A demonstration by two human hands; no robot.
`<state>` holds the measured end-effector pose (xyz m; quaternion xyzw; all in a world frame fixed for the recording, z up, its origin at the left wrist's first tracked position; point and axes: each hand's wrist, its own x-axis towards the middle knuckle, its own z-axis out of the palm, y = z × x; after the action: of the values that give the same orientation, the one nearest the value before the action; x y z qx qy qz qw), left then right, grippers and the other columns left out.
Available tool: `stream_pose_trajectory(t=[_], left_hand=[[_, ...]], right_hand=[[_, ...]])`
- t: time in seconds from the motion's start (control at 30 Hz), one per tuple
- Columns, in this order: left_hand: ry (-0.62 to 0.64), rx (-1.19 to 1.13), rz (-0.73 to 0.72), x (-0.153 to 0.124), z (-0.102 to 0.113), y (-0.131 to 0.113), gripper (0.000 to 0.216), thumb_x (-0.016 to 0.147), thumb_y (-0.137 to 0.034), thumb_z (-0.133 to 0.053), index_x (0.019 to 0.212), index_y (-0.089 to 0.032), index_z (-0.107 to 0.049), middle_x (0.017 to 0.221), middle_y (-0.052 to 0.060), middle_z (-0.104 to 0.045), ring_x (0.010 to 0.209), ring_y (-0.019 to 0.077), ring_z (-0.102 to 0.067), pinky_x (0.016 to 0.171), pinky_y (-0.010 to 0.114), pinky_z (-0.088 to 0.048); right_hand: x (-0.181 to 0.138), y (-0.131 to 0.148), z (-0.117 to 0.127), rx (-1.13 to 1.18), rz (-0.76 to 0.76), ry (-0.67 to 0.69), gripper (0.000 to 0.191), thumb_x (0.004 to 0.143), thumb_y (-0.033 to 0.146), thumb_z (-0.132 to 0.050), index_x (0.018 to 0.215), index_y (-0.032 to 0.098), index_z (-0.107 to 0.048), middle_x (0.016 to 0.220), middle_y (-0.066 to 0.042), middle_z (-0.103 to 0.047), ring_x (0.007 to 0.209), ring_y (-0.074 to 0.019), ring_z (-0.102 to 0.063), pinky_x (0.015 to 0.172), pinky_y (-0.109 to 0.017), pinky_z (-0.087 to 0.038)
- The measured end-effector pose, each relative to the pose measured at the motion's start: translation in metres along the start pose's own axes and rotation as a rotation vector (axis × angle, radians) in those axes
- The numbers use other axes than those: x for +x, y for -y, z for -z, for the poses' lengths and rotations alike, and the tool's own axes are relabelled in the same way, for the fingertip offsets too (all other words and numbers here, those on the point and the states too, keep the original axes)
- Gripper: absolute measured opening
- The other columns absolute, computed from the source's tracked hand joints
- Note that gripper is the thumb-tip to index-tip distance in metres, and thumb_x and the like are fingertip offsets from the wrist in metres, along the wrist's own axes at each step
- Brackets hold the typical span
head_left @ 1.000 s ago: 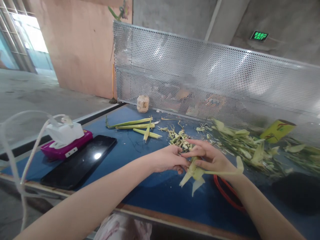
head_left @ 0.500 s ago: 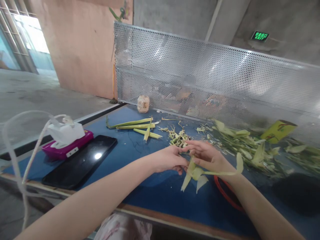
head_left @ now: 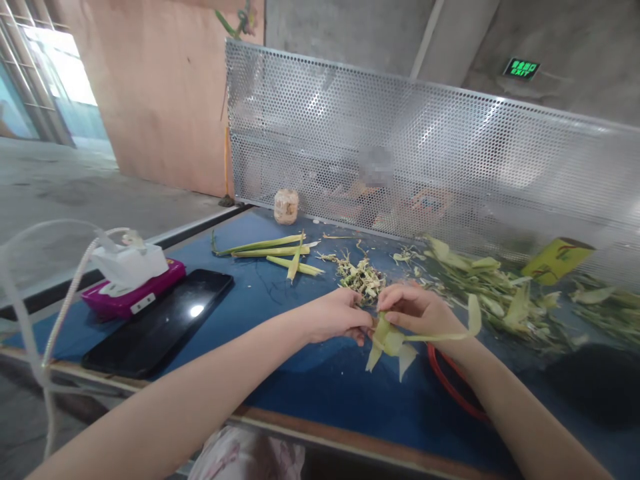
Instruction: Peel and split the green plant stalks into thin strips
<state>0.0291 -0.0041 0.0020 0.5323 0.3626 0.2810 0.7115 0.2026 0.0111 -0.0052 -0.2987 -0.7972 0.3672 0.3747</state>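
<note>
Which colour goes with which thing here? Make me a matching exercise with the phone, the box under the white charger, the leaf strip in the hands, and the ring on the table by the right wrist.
Things:
1. phone
2. box
3. leaf strip
4. ring

Colours:
A. pale green
B. red
C. black
D. magenta

Pairs: 1-C, 2-D, 3-A, 4-B
</note>
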Motion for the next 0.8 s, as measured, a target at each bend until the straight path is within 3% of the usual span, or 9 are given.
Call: stream_pose_trajectory(t=[0.17,0.37,0.5,0.67,0.8], left_hand=[[-0.008,-0.004,-0.007,0.000,0.000,0.000,0.018,0.060,-0.004,-0.050,0.074,-0.013,-0.044,0.051,-0.001,-0.057,0.041,0.0060,-0.048,0.044,0.019,-0.038],[-0.021,-0.001,0.009,0.001,0.001,0.000,0.024,0.062,-0.001,-0.046,0.083,-0.011,-0.045,0.044,-0.004,-0.055,0.036,0.0054,-0.047,0.043,0.018,-0.039],[-0.030,-0.067,-0.005,0.001,0.002,-0.001,0.024,0.063,0.001,-0.047,0.085,-0.010,-0.045,0.044,-0.004,-0.054,0.037,0.0051,-0.047,0.043,0.017,-0.039],[-0.095,-0.180,-0.123,0.003,0.005,-0.002,0.027,0.069,0.000,-0.049,0.096,-0.004,-0.048,0.050,0.001,-0.058,0.038,0.0055,-0.048,0.042,0.018,-0.039],[-0.312,-0.275,-0.268,0.006,0.009,-0.004,0.052,0.071,-0.007,-0.057,0.119,-0.003,-0.037,0.053,0.002,-0.061,0.040,0.0070,-0.050,0.043,0.019,-0.041]], right_hand=[[-0.001,0.000,0.000,-0.005,0.024,0.025,0.014,0.070,0.029,-0.064,0.072,0.016,-0.058,0.077,-0.004,-0.056,0.065,-0.0103,-0.054,0.056,-0.022,-0.046],[-0.001,0.003,0.003,-0.157,0.242,0.091,0.009,0.074,0.024,-0.061,0.068,0.018,-0.063,0.077,-0.005,-0.058,0.072,-0.0123,-0.056,0.069,-0.028,-0.048],[-0.002,0.006,0.005,-0.236,0.233,0.092,0.008,0.074,0.025,-0.060,0.072,0.019,-0.066,0.083,-0.005,-0.059,0.080,-0.0144,-0.057,0.074,-0.029,-0.047],[-0.001,-0.001,0.007,-0.196,-0.057,-0.152,0.023,0.081,0.027,-0.048,0.100,0.021,-0.059,0.096,-0.005,-0.061,0.078,-0.0142,-0.058,0.068,-0.028,-0.048],[-0.003,-0.009,0.017,-0.264,-0.150,-0.448,0.009,0.074,0.019,-0.048,0.073,0.018,-0.058,0.072,-0.002,-0.061,0.064,-0.0146,-0.056,0.059,-0.028,-0.046]])
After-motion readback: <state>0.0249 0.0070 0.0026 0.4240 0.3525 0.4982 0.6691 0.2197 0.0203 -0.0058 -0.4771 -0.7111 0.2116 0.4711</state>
